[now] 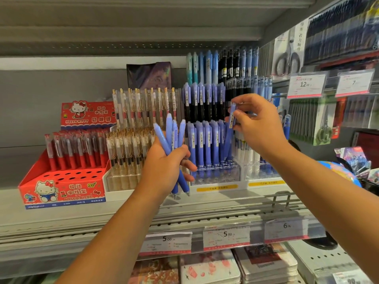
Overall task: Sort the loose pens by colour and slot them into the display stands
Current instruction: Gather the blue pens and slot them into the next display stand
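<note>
My left hand [166,163] is closed around a fan of blue pens [170,136], in front of the shelf [61,218]. The pens cross loosely, so I think one may slip out and fall. Further right, my right hand [258,124] pinches a single pen [228,140] by its upper part. Its tip points down to the clear stand [217,177] near the shelf's front edge. If it enters tilted, it can miss the hole and push its neighbours.

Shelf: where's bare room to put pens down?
Bare shelf lies left of the red box, plus a strip along the front edge before the clear stand. Between box and stand it is packed side by side.
</note>
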Available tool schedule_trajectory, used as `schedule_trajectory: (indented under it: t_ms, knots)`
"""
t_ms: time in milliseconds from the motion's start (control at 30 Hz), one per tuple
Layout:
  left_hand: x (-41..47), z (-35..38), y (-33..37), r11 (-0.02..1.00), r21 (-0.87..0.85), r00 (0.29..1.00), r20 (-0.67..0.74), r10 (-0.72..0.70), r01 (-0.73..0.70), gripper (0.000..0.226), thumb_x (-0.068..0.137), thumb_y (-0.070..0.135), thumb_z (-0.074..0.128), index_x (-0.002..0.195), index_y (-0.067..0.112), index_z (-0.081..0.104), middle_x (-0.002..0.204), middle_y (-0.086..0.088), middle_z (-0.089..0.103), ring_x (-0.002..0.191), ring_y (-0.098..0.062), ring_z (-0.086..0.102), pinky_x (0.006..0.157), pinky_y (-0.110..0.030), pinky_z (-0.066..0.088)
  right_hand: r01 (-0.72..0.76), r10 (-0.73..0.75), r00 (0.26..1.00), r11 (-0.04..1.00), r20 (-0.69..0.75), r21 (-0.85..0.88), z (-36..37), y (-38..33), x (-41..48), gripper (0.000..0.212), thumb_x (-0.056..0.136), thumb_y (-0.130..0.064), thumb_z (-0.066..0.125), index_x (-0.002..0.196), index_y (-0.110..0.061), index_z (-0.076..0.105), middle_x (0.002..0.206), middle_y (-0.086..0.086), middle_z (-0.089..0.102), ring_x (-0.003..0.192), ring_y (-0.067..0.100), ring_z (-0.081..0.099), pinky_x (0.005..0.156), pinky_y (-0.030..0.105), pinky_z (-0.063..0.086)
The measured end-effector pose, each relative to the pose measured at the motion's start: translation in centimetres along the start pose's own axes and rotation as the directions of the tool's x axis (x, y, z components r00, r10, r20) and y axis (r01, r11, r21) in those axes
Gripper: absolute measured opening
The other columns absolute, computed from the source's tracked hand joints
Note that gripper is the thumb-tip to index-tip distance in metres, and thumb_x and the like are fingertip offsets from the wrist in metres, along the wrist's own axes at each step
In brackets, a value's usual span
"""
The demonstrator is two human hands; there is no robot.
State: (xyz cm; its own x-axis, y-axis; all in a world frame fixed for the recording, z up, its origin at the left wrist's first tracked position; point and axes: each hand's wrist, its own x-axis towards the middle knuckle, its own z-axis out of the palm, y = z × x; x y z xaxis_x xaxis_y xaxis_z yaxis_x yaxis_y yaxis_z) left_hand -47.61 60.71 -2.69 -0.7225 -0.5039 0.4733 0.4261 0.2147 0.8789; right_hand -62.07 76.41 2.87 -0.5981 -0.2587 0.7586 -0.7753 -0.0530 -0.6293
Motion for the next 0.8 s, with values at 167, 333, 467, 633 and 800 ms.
schedule_trajectory:
  t_ms: [167, 333, 467, 633, 800]
  knots:
    - [0.2, -0.1, -0.2, 1.000, -0.014, 1.000, 0.005, 0.018, -0.018, 0.044, 0.100, 0.008, 0.054, 0.143, 0.009, 0.044, 0.077, 0.003, 0.067, 0.057, -0.021, 0.064, 0.055, -0.033, 0.057, -0.028, 0.028, 1.000, 1.000, 0.005, 0.011, 0.2, 0.1, 0.3, 0.026, 0.100, -0.007, 0.055, 0.106, -0.031, 0.061, 0.105, -0.001, 0.066, 0.088, 0.017, 0.071, 0.067, 0.032, 0.061]
    - [0.2, -0.2, -0.4, 1.000, -0.008, 1.000, 0.014, 0.018, -0.018, 0.041, 0.100, 0.009, 0.055, 0.139, 0.003, 0.046, 0.067, 0.007, 0.068, 0.057, -0.021, 0.065, 0.056, -0.034, 0.058, -0.046, 0.043, 0.997, 0.998, 0.064, 0.049, 0.4, 0.3, 0.1, 0.032, 0.099, -0.005, 0.055, 0.099, -0.036, 0.063, 0.104, 0.000, 0.065, 0.087, 0.017, 0.071, 0.059, 0.023, 0.058]
    - [0.2, -0.1, -0.3, 1.000, -0.012, 1.000, 0.014, 0.016, -0.015, 0.042, 0.100, 0.009, 0.054, 0.141, 0.008, 0.046, 0.069, 0.007, 0.069, 0.059, -0.021, 0.067, 0.057, -0.038, 0.059, -0.141, 0.143, 0.979, 0.990, 0.143, -0.027, 1.0, 1.4, -0.3, 0.028, 0.099, -0.006, 0.056, 0.099, -0.032, 0.064, 0.105, 0.002, 0.066, 0.093, 0.026, 0.067, 0.071, 0.037, 0.062]
    - [0.0, 0.0, 0.0, 0.999, -0.041, 1.000, 0.022, 0.004, -0.003, 0.031, 0.099, 0.008, 0.055, 0.130, 0.011, 0.055, 0.074, 0.000, 0.069, 0.065, -0.025, 0.070, 0.061, -0.038, 0.061, 0.025, 0.013, 0.995, 0.928, 0.100, -0.371, 1.6, 1.6, -1.1, 0.024, 0.099, -0.010, 0.053, 0.117, -0.024, 0.062, 0.108, 0.003, 0.069, 0.085, 0.014, 0.063, 0.073, 0.038, 0.055]
    - [-0.2, 0.0, 0.2, 1.000, -0.017, 0.998, 0.066, 0.022, -0.021, 0.015, 0.100, 0.010, 0.053, 0.109, 0.020, 0.061, 0.076, -0.003, 0.071, 0.068, -0.023, 0.071, 0.064, -0.031, 0.059, 0.091, -0.019, 0.989, 0.862, 0.147, -0.499, 1.4, 1.1, -1.1, 0.030, 0.099, -0.006, 0.054, 0.126, -0.016, 0.062, 0.110, 0.010, 0.069, 0.092, 0.029, 0.066, 0.080, 0.048, 0.057]
